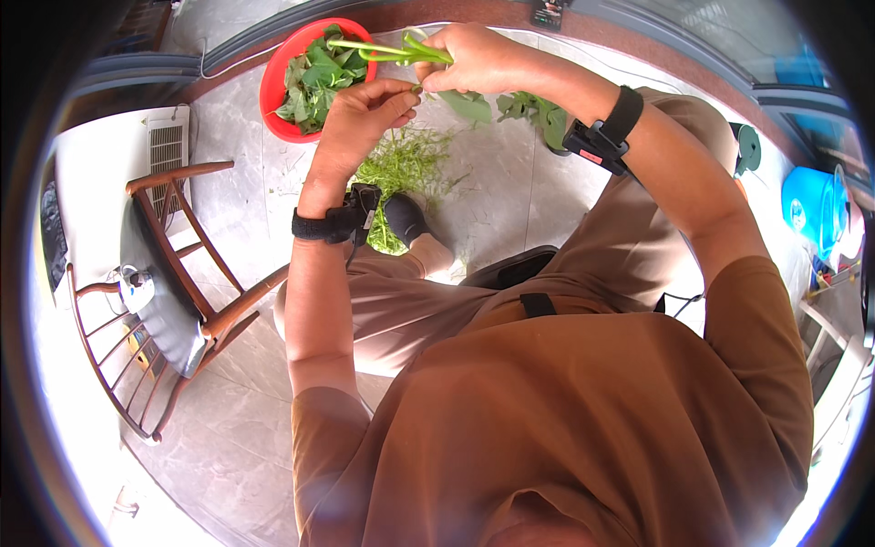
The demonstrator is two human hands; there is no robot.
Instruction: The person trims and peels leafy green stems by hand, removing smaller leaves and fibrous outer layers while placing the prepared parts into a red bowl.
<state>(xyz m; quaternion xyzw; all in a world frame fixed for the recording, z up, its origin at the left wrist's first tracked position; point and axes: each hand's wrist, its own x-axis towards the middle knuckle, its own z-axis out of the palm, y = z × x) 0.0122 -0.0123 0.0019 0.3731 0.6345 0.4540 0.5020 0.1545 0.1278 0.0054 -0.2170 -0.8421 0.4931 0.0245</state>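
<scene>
My right hand [472, 58] is closed round several green leaf stalks [389, 52], whose ends point left over the rim of a red plastic basin [270, 102]. A leaf [468, 106] hangs below that hand. Just to the left, my left hand [376, 109] pinches a small green piece [416, 89] between thumb and fingertips, close to the right fingers. Green leaves [321, 78] are heaped in the basin. Thin green peelings [410, 161] lie in a pile on the tiled floor below my hands. More leafy stems [536, 113] lie under my right forearm.
A wooden chair [212, 321] with a dark seat stands at left, beside a white appliance [167, 154]. My shoe [405, 217] rests against the peelings. A remote control [547, 14] lies on the ledge at the top. A blue bucket [810, 205] stands at right.
</scene>
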